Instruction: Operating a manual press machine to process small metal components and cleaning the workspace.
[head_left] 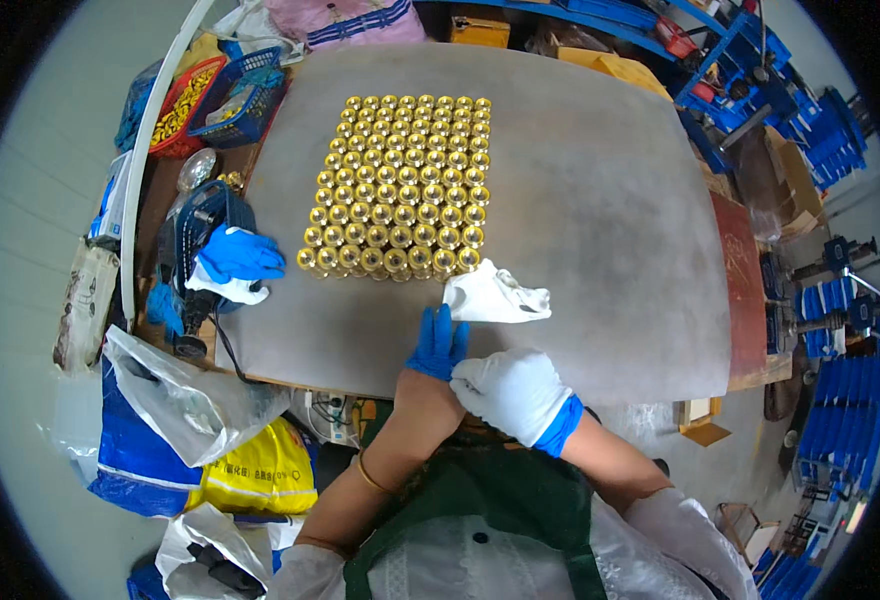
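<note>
My left hand (pixel 438 350) wears a thin blue glove, and its fingers point away from me, stretched out, with nothing in them. My right hand (pixel 515 392) wears a white cloth glove over a blue one, whose cuff shows at the wrist. Its fingertips are pinched together at the cuff of the left hand's blue glove. Just beyond both hands a loose white glove (pixel 498 296) lies crumpled on the grey table (pixel 600 200). It reaches the front corner of a block of shiny brass-coloured round fittings (pixel 397 190), standing upright in close rows.
Blue and white gloves (pixel 235 262) lie on a dark blue basket at the table's left edge. Behind it stand a red basket (pixel 188 105) of small brass parts and a blue basket (pixel 240 108). Plastic bags (pixel 195 400) lie at the near left; blue racks (pixel 820 130) stand at the right.
</note>
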`<state>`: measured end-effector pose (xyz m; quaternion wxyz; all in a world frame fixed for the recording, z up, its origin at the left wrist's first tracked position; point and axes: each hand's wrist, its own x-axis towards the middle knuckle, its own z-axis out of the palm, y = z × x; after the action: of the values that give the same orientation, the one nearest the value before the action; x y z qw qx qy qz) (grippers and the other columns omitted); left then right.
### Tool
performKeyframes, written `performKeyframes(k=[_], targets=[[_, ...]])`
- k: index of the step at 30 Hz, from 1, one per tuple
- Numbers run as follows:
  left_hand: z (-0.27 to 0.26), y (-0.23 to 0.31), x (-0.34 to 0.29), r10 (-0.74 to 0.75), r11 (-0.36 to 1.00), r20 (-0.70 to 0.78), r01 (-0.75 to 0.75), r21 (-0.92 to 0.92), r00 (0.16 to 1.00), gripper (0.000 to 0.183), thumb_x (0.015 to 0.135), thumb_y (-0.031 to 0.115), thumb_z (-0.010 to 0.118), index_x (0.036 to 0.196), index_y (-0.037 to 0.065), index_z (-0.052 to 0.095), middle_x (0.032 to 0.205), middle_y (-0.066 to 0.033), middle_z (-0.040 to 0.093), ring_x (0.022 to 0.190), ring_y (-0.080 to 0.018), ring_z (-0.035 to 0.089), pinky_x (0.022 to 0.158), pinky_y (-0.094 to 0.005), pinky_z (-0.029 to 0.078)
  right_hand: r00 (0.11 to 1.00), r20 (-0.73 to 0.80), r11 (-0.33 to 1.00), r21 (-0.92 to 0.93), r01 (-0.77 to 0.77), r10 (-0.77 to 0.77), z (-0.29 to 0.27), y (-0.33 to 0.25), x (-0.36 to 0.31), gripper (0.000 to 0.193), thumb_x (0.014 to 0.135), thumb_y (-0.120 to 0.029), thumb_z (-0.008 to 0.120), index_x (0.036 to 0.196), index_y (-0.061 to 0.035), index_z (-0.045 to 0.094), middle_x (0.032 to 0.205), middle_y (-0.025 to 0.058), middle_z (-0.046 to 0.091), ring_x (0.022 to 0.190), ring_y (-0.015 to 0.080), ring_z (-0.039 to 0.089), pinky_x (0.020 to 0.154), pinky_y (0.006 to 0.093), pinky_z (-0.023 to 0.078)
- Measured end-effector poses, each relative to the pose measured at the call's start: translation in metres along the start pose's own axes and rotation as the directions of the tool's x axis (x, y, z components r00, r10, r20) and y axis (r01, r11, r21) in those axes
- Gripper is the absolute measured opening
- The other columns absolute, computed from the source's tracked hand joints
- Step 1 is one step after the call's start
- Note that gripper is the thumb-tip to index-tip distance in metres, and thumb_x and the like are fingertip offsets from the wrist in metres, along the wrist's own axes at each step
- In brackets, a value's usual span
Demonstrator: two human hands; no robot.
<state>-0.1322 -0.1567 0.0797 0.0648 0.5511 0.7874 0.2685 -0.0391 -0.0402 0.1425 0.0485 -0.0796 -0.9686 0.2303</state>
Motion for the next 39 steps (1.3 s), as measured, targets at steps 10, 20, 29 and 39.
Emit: performKeyframes(k=[10,20,29,39], targets=[[-0.043,0.019,0.01,-0.27,0.916,0.357,0.353,-0.191,0.894,0.032,0.082,0.004,0.054,0.113,-0.004,0.058,0.123,-0.0242,0.053,0.103,-0.0344,0.06,0.08,-0.0366,0.052,0.875,-0.374,0.88,0.462,-0.111,0.306,-0.004,0.037,0.0,0.013,0.082,-0.017,0.062,0.081,-0.0041,0.065,0.066,0.015,0.063,0.056,0.0233,0.062,0.052,0.0353,0.05],[-0.031,0.028,0.009,-0.275,0.548,0.093,0.235,-0.803,0.957,0.041,0.09,-0.001,0.048,0.13,0.001,0.048,0.118,-0.0131,0.061,0.08,-0.0114,0.058,0.073,-0.0262,0.05,0.949,-0.108,0.746,0.646,-0.161,0.298,-0.024,0.005,-0.014,0.018,0.086,-0.015,0.063,0.1,-0.0044,0.065,0.086,0.0152,0.068,0.073,0.0234,0.067,0.067,0.031,0.053],[-0.029,0.022,-0.002,-0.353,0.409,0.286,0.422,-0.809,0.891,0.04,0.092,0.003,0.046,0.132,0.005,0.048,0.116,-0.0071,0.061,0.093,-0.0085,0.054,0.081,-0.0251,0.045,0.933,-0.239,0.931,0.315,-0.187,0.269,-0.006,0.011,-0.009,0.007,0.089,-0.014,0.054,0.09,-0.0081,0.057,0.076,0.0122,0.064,0.066,0.0312,0.064,0.056,0.0394,0.052],[-0.01,0.008,0.004,-0.087,0.697,0.468,0.39,-0.602,0.879,0.05,0.082,0.018,0.057,0.129,0.002,0.045,0.132,-0.0144,0.048,0.125,-0.029,0.043,0.102,-0.0408,0.035,0.935,-0.248,0.865,0.491,-0.105,0.254,-0.01,0.001,-0.006,0.01,0.084,-0.016,0.062,0.091,-0.0073,0.061,0.068,0.0096,0.061,0.058,0.0255,0.061,0.055,0.0338,0.05]])
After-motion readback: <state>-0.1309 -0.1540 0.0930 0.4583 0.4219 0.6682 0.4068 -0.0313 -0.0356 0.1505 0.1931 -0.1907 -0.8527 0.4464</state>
